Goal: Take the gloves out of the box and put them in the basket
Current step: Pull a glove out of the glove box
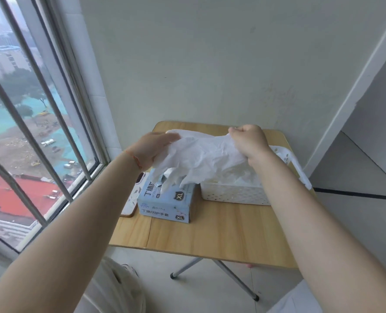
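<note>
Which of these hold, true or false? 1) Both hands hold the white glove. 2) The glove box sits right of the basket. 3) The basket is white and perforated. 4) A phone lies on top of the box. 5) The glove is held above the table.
1) True: the left hand and the right hand each have a grip on the white glove.
2) False: the glove box sits left of the basket.
3) True.
4) False: the phone lies on the table, left of the box.
5) True: its fingers dangle over the box.
</note>
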Tool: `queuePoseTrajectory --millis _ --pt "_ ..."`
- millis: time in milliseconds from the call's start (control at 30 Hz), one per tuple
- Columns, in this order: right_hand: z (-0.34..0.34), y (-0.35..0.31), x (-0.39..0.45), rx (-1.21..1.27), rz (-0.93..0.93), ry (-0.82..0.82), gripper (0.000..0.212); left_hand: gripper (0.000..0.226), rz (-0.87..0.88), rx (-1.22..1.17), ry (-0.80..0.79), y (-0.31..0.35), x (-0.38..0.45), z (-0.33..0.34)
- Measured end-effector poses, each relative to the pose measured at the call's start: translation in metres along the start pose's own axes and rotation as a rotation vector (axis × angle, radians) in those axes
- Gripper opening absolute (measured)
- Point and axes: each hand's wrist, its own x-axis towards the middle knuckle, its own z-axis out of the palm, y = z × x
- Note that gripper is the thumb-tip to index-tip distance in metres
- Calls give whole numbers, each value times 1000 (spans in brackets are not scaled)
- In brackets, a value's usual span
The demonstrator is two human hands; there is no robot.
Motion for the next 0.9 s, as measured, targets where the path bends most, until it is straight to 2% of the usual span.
queuePoseTrajectory --millis 67,133,267,367,467,500,567,633,667,767,900 --pt "-18 14 7 -65 30 2 27 35 9 128 3 11 16 21" --pt "-38 30 15 -104 73 9 18 26 19 278 -20 24 34 43" --pt "-62 57 27 -172 162 17 23 17 66 582 -39 41 63 84" --pt "-72 76 37 -230 193 58 27 14 211 741 65 40 79 115" --pt "-75 92 44 -285 179 82 27 27 429 929 184 25 79 131" --pt "-74 94 44 -320 158 79 22 27 518 941 151 20 74 135" --pt "-72 97 44 -381 123 83 18 32 621 961 -36 10 60 146" --pt "-70 97 42 -443 77 103 18 46 616 1121 -208 -3 50 154" --pt "-70 96 41 -483 56 124 17 54 594 1223 -245 -10 49 156" --pt "-72 93 37 -708 6 179 14 73 509 1374 -259 -23 52 156" --pt "-71 88 29 -988 -36 86 38 89 426 1410 -316 -34 56 157"
